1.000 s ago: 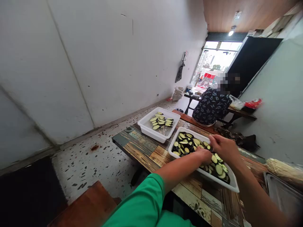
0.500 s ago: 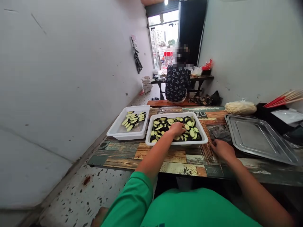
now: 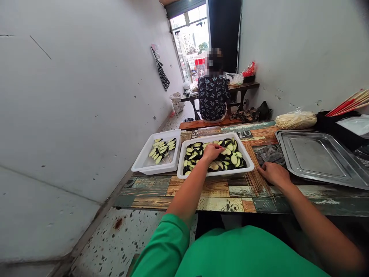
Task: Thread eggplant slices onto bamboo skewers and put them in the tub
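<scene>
Head view: my left hand (image 3: 212,151) dips among eggplant slices (image 3: 233,159), my right hand (image 3: 275,174) touches skewers (image 3: 254,181) apparently laid close for reach, but I can't tell either grip.

Left fingers (image 3: 219,148) cover some eggplant slices (image 3: 234,159), whether they hold one too small to tell; right fingers (image 3: 263,169) partly hidden, grip on skewers (image 3: 255,181) unclear; metal tray (image 3: 319,154), red sticks (image 3: 347,104) cut by right edge; seated person (image 3: 213,99): head (image 3: 215,61) pixelated, hands hidden

Dark-skinned, pale-fleshed eggplant slices (image 3: 234,159) heaped in white tub (image 3: 227,173); thin brown skewers (image 3: 255,175) lying loose beside it.
</scene>
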